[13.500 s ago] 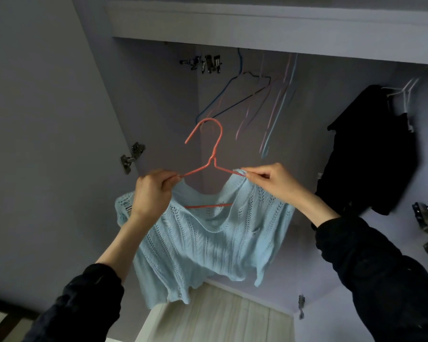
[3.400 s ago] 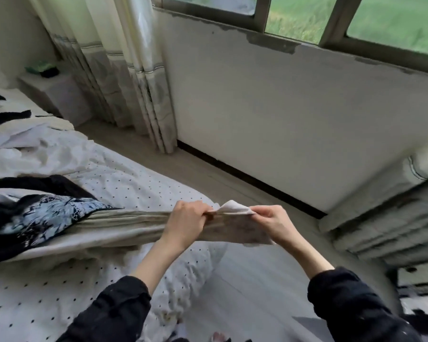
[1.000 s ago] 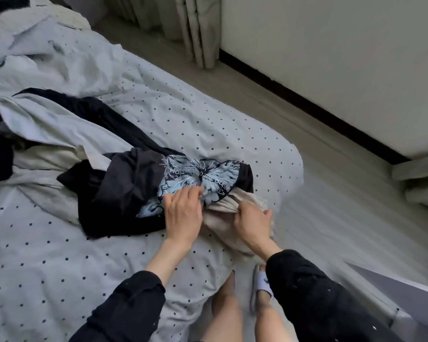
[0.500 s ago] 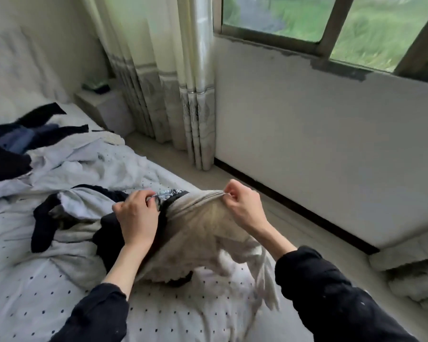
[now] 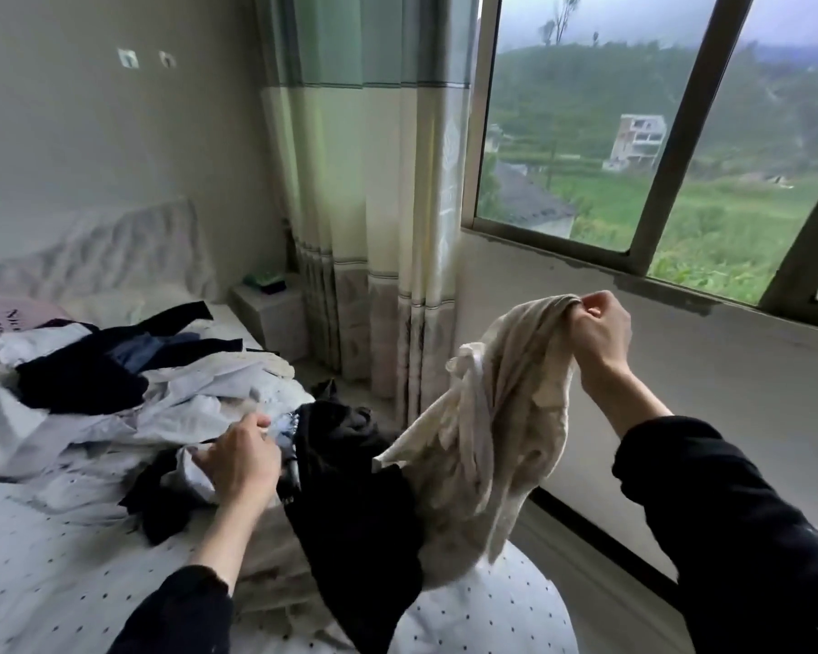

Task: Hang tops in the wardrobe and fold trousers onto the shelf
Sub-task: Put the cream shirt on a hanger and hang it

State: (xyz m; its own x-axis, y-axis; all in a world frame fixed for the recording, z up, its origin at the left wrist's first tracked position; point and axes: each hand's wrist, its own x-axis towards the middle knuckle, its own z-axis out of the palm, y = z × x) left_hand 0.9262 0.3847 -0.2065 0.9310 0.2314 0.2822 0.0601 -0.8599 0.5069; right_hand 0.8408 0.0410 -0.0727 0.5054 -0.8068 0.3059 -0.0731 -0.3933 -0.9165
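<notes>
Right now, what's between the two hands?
In the head view, a black garment hangs between the left hand and the right hand, beside the cream garment the right holds.

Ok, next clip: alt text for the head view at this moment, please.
The person's right hand lifts a bunched cream garment off a polka-dot bed, while the left hand rests on a black garment tangled with it. More clothes lie piled behind, beside a striped curtain and window.
</notes>
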